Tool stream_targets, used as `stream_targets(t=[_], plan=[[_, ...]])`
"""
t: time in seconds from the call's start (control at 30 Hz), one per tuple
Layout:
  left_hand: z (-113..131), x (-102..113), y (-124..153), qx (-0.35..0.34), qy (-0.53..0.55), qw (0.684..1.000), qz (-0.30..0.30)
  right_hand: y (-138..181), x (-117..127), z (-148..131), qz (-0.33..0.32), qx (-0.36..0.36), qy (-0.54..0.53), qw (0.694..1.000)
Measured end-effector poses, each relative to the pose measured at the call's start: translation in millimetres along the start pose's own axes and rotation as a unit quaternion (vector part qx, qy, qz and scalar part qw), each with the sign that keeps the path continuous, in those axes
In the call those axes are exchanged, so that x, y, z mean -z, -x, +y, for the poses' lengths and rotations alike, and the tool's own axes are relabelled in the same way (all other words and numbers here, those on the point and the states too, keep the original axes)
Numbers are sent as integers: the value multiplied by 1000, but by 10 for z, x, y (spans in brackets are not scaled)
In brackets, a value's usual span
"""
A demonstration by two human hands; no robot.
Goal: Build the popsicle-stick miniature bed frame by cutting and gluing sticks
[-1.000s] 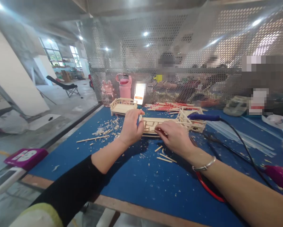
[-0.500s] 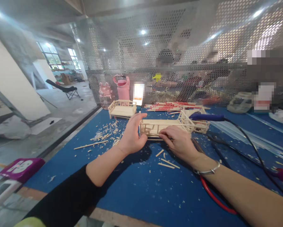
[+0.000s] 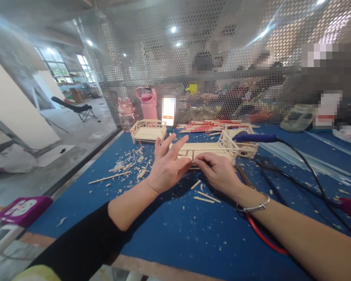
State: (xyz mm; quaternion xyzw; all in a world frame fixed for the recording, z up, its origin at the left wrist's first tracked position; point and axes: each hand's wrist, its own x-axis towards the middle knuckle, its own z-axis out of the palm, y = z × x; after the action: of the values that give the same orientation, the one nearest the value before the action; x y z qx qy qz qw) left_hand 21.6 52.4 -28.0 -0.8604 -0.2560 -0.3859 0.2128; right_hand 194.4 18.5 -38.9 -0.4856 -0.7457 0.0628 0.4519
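Note:
A small wooden stick model (image 3: 206, 150), shaped like a bed frame, lies on the blue mat (image 3: 175, 230) in front of me. My left hand (image 3: 167, 166) is at its near left end with the fingers spread apart and the thumb side against the frame. My right hand (image 3: 218, 171) is closed in a pinch on the model's near edge. A silver bangle sits on my right wrist.
A second finished stick model (image 3: 148, 130) stands at the back left. Wood chips and loose sticks (image 3: 111, 177) litter the mat. A blue-handled tool (image 3: 255, 137) with a black cable lies right of the model. Pink bottles (image 3: 147, 103) and red sticks line the mesh screen. A purple box (image 3: 21, 208) sits left.
My left hand has let go of the model's left end and spread its fingers. My right hand stays pinched on the near edge. The camera has tilted slightly.

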Motion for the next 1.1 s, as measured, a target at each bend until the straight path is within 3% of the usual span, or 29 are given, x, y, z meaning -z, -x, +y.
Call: stream_targets(t=[0.13, 0.33, 0.43, 0.9, 1.1], plan=[[0, -48, 11, -3, -30, 999, 16, -12, -13, -11, -6, -8, -1, 1000], [-10, -141, 27, -15, -71, 994, 78, -21, -23, 53, 49, -31, 63, 996], [-22, -184, 24, -30, -83, 991, 96, -16, -41, 78, 36, -41, 77, 996], [-46, -240, 40, -19, -74, 993, 87, -47, -47, 55, 0, -49, 55, 997], [-43, -245, 41, -4, -69, 995, 76, -90, -54, 70, -12, -95, 10, 995]])
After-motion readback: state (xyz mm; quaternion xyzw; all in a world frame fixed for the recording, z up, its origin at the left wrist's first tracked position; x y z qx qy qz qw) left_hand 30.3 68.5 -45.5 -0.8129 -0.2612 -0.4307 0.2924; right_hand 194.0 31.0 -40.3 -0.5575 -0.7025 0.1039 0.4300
